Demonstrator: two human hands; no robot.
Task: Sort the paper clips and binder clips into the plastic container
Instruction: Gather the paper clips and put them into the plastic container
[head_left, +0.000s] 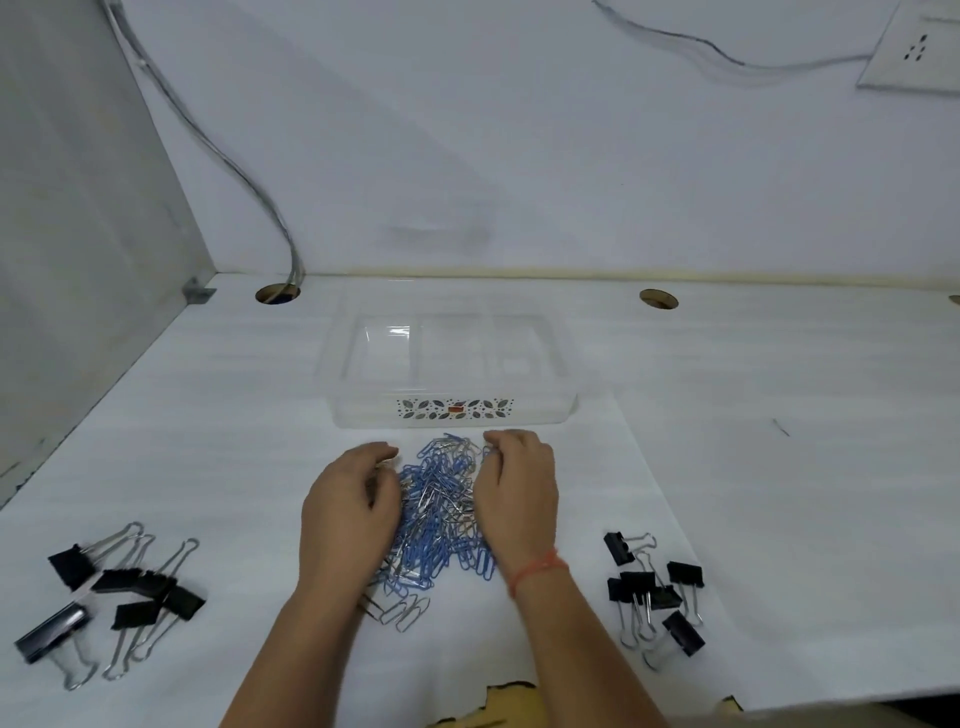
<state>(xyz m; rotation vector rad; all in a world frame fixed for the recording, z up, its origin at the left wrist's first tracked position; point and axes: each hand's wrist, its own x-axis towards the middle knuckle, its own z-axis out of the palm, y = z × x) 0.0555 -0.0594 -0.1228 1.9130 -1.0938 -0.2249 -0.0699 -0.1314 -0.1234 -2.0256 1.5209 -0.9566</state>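
Paper clips before container

White table, set against a wall, two round cable holes along its back edge, near edge chipped. On it: clear plastic container toward the back centre, with dividers and a patterned label on its front wall; pile of blue and silver paper clips just in front of the container; group of black binder clips at the left; smaller group of black binder clips at the right.
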